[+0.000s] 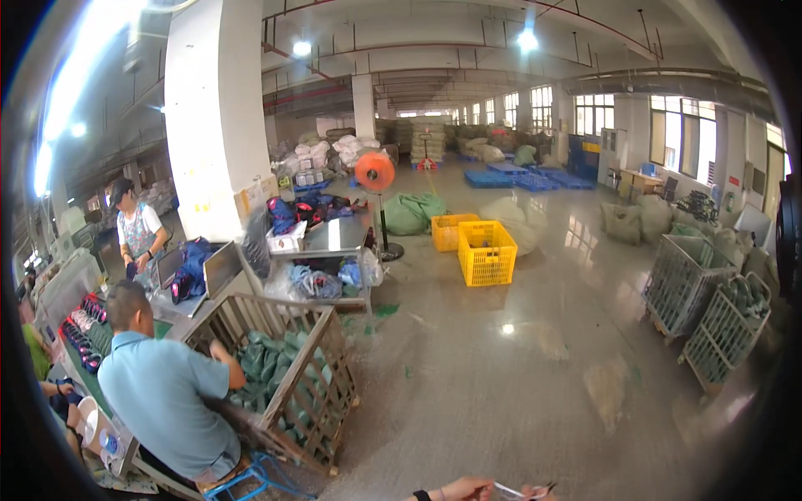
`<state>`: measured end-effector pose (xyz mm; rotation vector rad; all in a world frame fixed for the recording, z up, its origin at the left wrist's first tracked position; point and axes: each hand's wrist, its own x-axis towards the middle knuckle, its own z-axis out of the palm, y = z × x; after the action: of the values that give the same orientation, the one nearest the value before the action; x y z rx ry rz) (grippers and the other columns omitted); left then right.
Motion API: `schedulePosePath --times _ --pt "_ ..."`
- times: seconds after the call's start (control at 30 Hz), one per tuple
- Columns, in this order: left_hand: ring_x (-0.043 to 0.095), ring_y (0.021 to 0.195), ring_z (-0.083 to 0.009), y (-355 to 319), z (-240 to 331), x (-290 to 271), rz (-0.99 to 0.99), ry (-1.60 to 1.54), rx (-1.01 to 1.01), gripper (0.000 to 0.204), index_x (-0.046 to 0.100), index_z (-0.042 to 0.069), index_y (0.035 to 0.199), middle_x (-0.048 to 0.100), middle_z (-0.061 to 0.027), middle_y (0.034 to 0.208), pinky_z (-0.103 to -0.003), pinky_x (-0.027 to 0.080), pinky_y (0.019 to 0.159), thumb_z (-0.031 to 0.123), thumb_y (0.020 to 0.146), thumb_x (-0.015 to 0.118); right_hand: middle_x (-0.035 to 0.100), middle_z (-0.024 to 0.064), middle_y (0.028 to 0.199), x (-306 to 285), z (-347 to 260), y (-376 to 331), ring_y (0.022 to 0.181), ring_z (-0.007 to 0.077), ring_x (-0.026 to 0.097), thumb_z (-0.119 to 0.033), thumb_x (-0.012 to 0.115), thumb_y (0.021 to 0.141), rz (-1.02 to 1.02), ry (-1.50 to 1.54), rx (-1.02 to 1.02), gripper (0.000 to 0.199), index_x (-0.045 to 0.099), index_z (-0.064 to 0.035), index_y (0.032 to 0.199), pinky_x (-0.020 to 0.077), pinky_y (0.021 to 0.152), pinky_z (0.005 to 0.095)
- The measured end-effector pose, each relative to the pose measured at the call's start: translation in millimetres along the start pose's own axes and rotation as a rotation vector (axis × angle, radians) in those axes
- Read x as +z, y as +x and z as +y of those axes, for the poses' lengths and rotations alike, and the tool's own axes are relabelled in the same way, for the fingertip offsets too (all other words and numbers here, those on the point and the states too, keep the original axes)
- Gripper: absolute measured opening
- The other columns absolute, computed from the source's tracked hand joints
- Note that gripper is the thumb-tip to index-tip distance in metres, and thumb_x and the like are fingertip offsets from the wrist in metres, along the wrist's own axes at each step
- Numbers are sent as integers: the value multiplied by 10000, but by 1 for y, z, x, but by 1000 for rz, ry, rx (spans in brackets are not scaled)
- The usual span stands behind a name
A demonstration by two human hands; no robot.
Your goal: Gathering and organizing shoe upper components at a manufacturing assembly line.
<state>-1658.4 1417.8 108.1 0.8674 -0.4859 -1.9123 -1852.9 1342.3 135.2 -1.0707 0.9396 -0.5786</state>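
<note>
At the bottom edge, my left hand [468, 488] has a dark band at its wrist, and its fingers are closed on one end of a thin white strip [506, 489]. The strip stretches across to my right hand [537, 493], which is mostly cut off by the lower edge. A small dark pointed tip shows by the right fingers, which look closed; what they hold is too small to make out.
At left, a seated person in a blue shirt [163, 392] reaches into a wooden crate [288, 392] of green bundles. Beyond stand a cluttered metal table [334, 238], an orange fan [374, 172] and yellow crates [487, 259]. Wheeled cages [685, 280] line the right.
</note>
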Motion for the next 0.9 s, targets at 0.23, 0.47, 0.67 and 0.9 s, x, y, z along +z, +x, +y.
schedulePosePath --times 0.23,0.47,0.67,0.9 --pt "475 529 -91 122 160 -57 -79 648 47 606 212 176 1390 499 2 649 -225 424 482 -14 842 390 554 77 610 11 -100 216 553 162 503 -282 615 792 -325 -558 -160 249 594 -35 768 404 508 339" --pt "567 707 -175 217 239 -174 214 -5 253 553 209 142 1389 595 -71 807 -324 494 661 97 888 439 595 29 650 86 -171 422 576 121 506 -303 644 766 -646 -650 100 249 624 -58 803 403 512 310" --pt "560 941 -181 280 447 -236 302 530 212 320 514 64 1183 600 -78 1001 -311 460 796 211 899 511 577 55 613 113 -196 630 555 135 512 -274 646 767 -691 -46 336 230 617 -46 759 404 516 317" --pt "601 851 -123 426 599 -345 198 465 32 377 514 109 1232 629 -28 938 -257 496 650 296 905 501 525 -19 633 118 -286 818 553 86 453 -197 603 774 -577 -223 405 125 599 -72 773 318 488 222"
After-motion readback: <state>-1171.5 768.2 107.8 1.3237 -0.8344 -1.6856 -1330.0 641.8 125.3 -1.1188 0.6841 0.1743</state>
